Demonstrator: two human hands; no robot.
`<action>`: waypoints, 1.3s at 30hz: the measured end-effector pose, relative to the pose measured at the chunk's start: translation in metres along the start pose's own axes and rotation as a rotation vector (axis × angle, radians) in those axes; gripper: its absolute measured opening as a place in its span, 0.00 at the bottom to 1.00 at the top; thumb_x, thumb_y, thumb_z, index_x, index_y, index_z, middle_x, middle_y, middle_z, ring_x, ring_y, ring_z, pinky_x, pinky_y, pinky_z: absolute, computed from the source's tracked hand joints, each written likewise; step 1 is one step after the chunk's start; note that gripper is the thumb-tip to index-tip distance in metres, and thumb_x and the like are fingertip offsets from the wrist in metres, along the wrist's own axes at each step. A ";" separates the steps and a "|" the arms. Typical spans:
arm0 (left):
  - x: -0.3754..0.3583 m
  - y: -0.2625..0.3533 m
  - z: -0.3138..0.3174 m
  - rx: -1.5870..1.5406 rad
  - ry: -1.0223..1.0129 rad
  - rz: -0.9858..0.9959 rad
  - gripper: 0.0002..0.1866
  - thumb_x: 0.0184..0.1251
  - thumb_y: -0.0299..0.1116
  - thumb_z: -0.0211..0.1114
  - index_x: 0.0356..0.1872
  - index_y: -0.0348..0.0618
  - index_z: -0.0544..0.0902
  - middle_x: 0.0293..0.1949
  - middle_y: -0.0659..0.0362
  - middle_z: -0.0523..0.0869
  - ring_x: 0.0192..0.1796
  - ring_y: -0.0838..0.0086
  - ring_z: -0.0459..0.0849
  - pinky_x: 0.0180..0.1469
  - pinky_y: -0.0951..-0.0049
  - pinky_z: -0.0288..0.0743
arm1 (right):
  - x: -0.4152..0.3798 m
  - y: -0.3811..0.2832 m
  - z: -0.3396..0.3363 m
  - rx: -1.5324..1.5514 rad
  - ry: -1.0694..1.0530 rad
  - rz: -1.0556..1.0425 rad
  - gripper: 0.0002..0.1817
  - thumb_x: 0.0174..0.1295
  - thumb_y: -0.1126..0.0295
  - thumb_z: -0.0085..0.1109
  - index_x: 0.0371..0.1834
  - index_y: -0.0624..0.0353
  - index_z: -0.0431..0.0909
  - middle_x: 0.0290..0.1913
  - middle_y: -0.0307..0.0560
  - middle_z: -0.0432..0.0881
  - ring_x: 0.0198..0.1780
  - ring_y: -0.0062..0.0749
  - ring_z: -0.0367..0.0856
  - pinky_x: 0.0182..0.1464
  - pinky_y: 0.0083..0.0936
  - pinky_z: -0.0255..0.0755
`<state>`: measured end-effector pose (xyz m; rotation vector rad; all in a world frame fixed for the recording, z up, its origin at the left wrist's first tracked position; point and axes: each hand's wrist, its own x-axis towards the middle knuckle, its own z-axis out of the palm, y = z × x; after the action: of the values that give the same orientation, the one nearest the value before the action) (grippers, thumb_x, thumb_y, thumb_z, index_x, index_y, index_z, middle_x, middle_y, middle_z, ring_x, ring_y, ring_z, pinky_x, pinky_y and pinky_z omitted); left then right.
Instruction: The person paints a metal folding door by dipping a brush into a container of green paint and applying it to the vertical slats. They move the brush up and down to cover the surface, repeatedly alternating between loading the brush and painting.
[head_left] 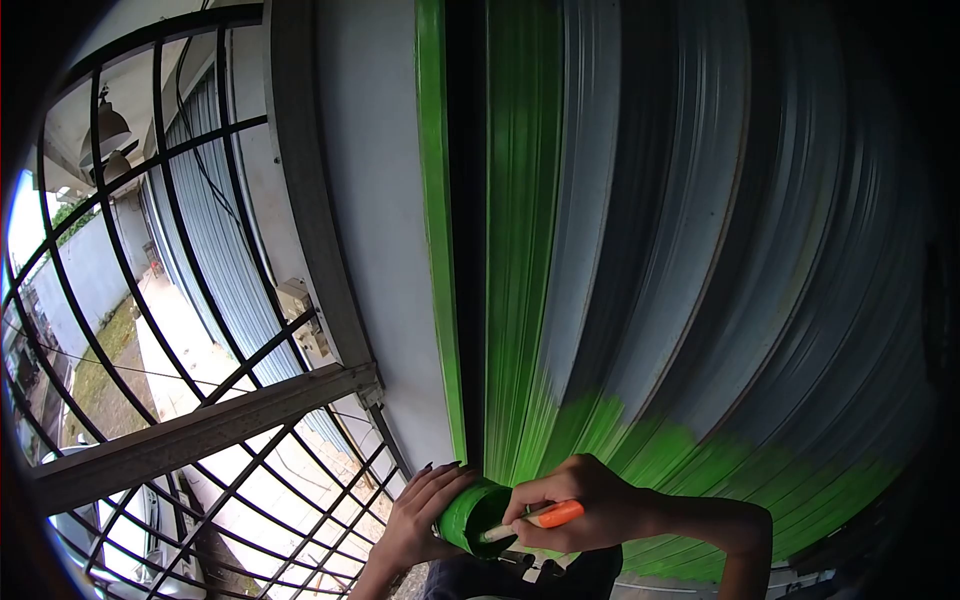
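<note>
My left hand [418, 517] is wrapped round a paint can [462, 518] whose outside and inside are coated green. In my right hand [600, 503] is a paintbrush [557, 514] with a pale handle and an orange end. The brush points down and left into the can's mouth, and its bristles are hidden inside. Behind both hands rises a corrugated metal shutter [690, 180], mostly grey. Fresh green paint [660, 455] covers its lower part in an uneven band, and one full-height strip [522, 150] on its left is green too.
A green upright rail [436, 200] runs beside a pale wall [375, 180] left of the shutter. Farther left stands a black barred gate [165, 180] with a thick crossbar [200, 435]. Beyond the bars are a paved walkway, hanging lamps [108, 130] and a white vehicle [150, 540].
</note>
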<state>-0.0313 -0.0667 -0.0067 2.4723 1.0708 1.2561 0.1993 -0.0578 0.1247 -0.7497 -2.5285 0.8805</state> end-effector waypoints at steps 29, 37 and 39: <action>0.015 0.004 -0.008 0.203 0.087 0.215 0.38 0.36 0.41 0.77 0.57 0.50 0.77 0.58 0.57 0.79 0.62 0.57 0.75 0.65 0.47 0.64 | -0.015 -0.015 0.004 -0.114 0.125 -0.128 0.06 0.53 0.66 0.63 0.29 0.56 0.80 0.20 0.42 0.81 0.20 0.34 0.81 0.25 0.25 0.74; 0.007 -0.002 0.000 0.064 -0.014 0.112 0.41 0.35 0.39 0.77 0.59 0.46 0.76 0.58 0.56 0.78 0.62 0.57 0.75 0.65 0.50 0.65 | -0.009 -0.004 0.006 -0.128 0.050 -0.117 0.07 0.54 0.66 0.63 0.30 0.57 0.81 0.20 0.40 0.81 0.20 0.30 0.81 0.24 0.23 0.73; 0.008 -0.003 0.001 0.041 -0.018 0.110 0.41 0.35 0.39 0.77 0.59 0.45 0.76 0.58 0.55 0.78 0.62 0.57 0.75 0.65 0.50 0.65 | -0.004 -0.004 0.007 -0.092 0.045 -0.069 0.07 0.52 0.65 0.61 0.25 0.57 0.79 0.16 0.45 0.79 0.19 0.37 0.81 0.26 0.28 0.74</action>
<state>-0.0293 -0.0595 -0.0033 2.6001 0.9776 1.2517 0.1972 -0.0662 0.1211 -0.6967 -2.5537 0.7208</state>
